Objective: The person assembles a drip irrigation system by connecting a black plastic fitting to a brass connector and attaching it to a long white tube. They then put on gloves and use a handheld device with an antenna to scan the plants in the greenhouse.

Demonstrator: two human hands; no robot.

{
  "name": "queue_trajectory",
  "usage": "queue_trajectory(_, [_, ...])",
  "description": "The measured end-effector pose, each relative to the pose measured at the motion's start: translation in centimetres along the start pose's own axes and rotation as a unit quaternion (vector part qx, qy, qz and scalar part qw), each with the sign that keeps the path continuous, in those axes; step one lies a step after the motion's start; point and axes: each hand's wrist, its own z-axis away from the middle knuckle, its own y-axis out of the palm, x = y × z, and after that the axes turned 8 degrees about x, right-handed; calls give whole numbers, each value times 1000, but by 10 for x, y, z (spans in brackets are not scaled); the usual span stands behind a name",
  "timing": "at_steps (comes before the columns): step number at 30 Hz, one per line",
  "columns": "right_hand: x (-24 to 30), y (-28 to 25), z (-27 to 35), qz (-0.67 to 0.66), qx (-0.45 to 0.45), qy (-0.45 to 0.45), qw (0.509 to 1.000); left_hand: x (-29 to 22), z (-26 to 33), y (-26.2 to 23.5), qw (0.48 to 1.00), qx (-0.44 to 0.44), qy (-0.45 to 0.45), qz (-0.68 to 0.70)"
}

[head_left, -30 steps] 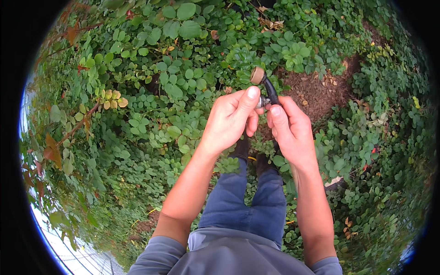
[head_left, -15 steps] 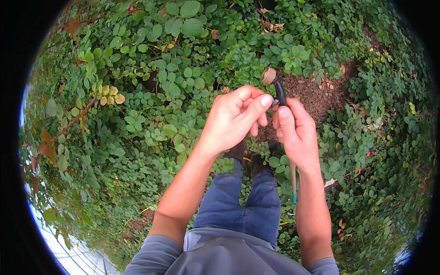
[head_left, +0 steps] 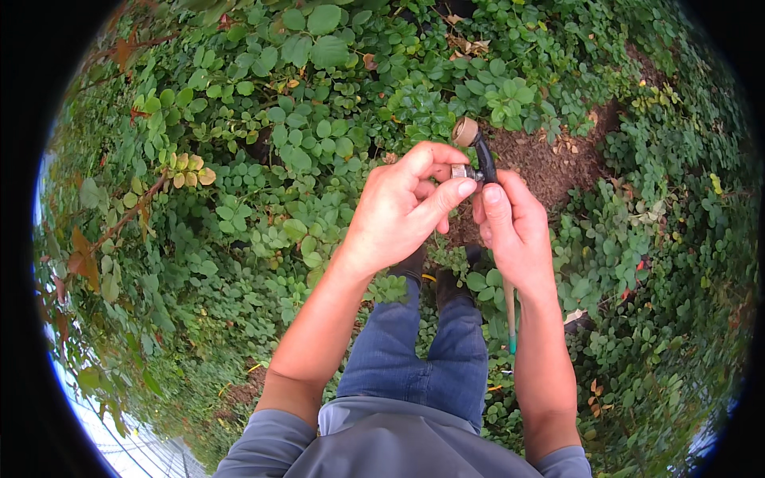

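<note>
Curved black tube (head_left: 487, 159): upper frame, right of centre. Tan ring cap (head_left: 465, 132) at upper end; small metal connector (head_left: 460, 171) at left side.

Right hand (head_left: 516, 231): thumb and fingers closed around tube's lower end. Left hand (head_left: 402, 207): thumb and forefinger pinching connector.

Handling: probably light, stiff; smooth surface may slip. Best hold: tube below bend, connector by rim.

Cap edge projects above fingers. Foliage (head_left: 303, 151) surrounds; wrists appear free to turn. Soil patch (head_left: 558, 163) right of tube.

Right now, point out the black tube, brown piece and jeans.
Black tube (head_left: 484, 158), head view: its curved middle.
Brown piece (head_left: 468, 132), head view: its rounded side.
Jeans (head_left: 394, 357), head view: the left thigh.
</note>
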Motion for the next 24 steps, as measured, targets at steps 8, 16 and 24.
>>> queue_trajectory(8, [-1,-5,-1,-22,-5,0,1000,7,-3,-2,995,64,20,69])
queue_trajectory(16, [0,-9,-1,-48,3,-3,999,12,-10,12,950,-28,-8,310])
queue_trajectory(24, [3,-14,-2,-80,9,2,997,9,-13,4,992,85,15,87])
